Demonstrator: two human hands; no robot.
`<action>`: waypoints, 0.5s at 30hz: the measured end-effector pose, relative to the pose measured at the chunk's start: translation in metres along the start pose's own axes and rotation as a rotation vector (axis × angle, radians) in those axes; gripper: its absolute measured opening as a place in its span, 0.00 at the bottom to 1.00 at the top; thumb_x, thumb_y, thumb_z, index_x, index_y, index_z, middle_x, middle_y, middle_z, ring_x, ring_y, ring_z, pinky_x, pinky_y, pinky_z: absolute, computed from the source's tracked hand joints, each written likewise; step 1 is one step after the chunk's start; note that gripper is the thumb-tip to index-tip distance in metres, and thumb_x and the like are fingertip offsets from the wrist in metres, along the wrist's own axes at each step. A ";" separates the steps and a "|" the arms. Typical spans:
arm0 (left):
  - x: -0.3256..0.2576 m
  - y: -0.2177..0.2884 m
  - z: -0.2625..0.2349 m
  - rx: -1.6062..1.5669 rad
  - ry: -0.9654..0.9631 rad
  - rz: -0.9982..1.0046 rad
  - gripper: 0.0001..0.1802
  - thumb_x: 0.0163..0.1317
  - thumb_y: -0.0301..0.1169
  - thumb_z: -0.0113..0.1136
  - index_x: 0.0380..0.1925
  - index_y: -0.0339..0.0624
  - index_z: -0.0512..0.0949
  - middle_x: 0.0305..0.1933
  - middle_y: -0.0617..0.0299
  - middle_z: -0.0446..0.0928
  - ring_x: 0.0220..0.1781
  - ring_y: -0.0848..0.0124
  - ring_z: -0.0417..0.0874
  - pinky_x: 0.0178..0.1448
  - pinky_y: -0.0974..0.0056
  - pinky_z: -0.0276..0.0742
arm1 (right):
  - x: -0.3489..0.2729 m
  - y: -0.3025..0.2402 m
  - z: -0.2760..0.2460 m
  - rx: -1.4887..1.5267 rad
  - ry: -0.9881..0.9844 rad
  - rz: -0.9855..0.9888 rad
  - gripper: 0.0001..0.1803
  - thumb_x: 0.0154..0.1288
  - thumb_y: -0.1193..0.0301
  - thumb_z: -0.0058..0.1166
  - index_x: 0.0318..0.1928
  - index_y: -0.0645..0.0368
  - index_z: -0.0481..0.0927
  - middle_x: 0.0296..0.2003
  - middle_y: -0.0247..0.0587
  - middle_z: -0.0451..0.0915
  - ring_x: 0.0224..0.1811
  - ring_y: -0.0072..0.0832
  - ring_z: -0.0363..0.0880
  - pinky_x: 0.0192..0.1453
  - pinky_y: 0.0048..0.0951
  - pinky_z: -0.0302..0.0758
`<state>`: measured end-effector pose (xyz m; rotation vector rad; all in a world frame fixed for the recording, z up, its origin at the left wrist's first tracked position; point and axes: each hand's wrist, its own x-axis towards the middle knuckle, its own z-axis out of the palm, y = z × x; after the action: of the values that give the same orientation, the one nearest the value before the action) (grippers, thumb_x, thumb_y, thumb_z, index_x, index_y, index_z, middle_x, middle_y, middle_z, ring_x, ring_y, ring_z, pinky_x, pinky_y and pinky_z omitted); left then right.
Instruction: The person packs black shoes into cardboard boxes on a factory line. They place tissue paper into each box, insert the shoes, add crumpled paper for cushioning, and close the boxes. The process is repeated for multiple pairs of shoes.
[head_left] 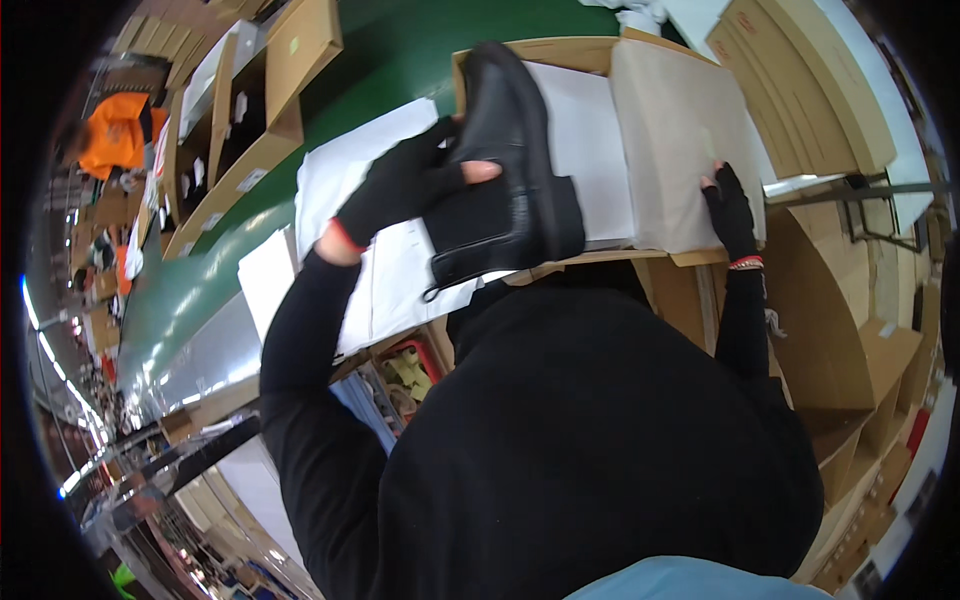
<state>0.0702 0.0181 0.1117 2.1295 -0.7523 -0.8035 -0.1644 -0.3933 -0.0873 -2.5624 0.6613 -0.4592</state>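
Observation:
A black ankle boot (pixel 500 170) with an elastic side panel and a pull loop lies tilted, its toe pointing away from me. My left hand (pixel 400 180), in a black fingerless glove, is closed around the boot's shaft, thumb across the side panel. Under and beside the boot is a cardboard shoe box (pixel 560 48) lined with white paper (pixel 585 130). Over the box's right part lies a beige paper sheet (pixel 665 130). My right hand (pixel 732 215), gloved the same way, rests with fingers stretched out on this sheet's right edge.
White paper sheets (pixel 395 285) lie left of the box on a green work surface (pixel 375 65). Open cartons (pixel 235 130) stand at the far left, flat cardboard boxes (pixel 790 80) at the right. A person in orange (pixel 115 135) is farther off. A large curved cardboard piece (pixel 815 310) stands near my right arm.

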 end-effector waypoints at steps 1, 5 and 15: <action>0.018 0.013 0.015 0.083 -0.046 0.009 0.48 0.50 0.63 0.62 0.64 0.41 0.67 0.51 0.45 0.79 0.53 0.57 0.82 0.58 0.62 0.72 | -0.001 -0.006 0.000 0.034 0.018 0.012 0.30 0.67 0.56 0.54 0.60 0.65 0.71 0.60 0.58 0.71 0.64 0.46 0.68 0.67 0.40 0.64; 0.093 0.005 0.079 0.271 -0.126 0.053 0.50 0.49 0.71 0.56 0.58 0.38 0.70 0.47 0.41 0.80 0.51 0.50 0.82 0.57 0.57 0.73 | -0.005 -0.011 0.002 0.034 0.055 -0.025 0.29 0.67 0.57 0.54 0.60 0.66 0.71 0.59 0.61 0.71 0.64 0.48 0.69 0.66 0.40 0.65; 0.106 -0.025 0.146 0.798 0.118 0.474 0.35 0.60 0.59 0.54 0.53 0.38 0.72 0.31 0.52 0.78 0.38 0.57 0.80 0.55 0.48 0.67 | 0.007 -0.005 -0.002 0.165 -0.036 0.036 0.30 0.66 0.56 0.56 0.60 0.65 0.71 0.58 0.57 0.73 0.63 0.45 0.71 0.65 0.38 0.66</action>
<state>0.0370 -0.1045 -0.0192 2.4604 -1.6295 -0.1072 -0.1574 -0.3935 -0.0814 -2.3947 0.6285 -0.4357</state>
